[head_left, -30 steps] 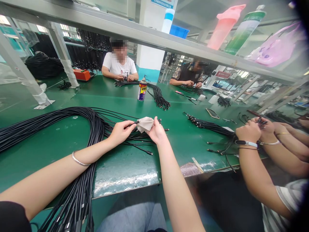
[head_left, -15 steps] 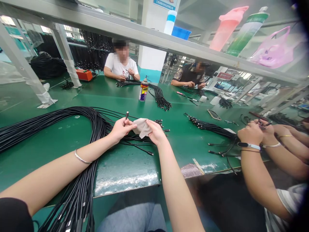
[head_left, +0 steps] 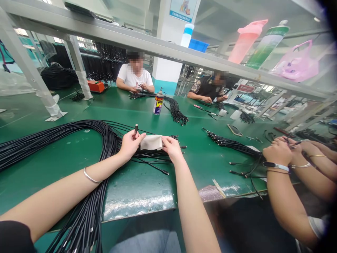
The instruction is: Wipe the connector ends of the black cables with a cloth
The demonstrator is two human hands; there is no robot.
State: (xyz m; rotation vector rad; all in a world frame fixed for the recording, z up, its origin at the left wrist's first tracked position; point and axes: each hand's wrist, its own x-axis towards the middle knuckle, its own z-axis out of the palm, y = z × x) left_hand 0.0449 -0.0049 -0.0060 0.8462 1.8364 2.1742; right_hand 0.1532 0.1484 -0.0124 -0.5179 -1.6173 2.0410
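My left hand (head_left: 131, 144) pinches a black cable, and its small metal-tipped plug (head_left: 136, 129) stands upright above my fingers. My right hand (head_left: 172, 148) holds the right edge of a beige cloth (head_left: 151, 142), which lies nearly flat between my hands. A large bundle of black cables (head_left: 107, 140) runs under my left forearm and spreads across the green workbench (head_left: 139, 196). Loose cable ends lie under the cloth and beside my right hand.
At right, a co-worker's hands (head_left: 279, 151) work over another black cable bundle (head_left: 231, 142). Two co-workers (head_left: 134, 74) (head_left: 207, 88) sit across the bench near a spray can (head_left: 158, 102). A metal shelf rail (head_left: 131, 38) crosses overhead.
The cloth has gone from bunched around the cable end to lying flatter between my hands. The plug now stands clear above my left hand. The whole view has tilted slightly.
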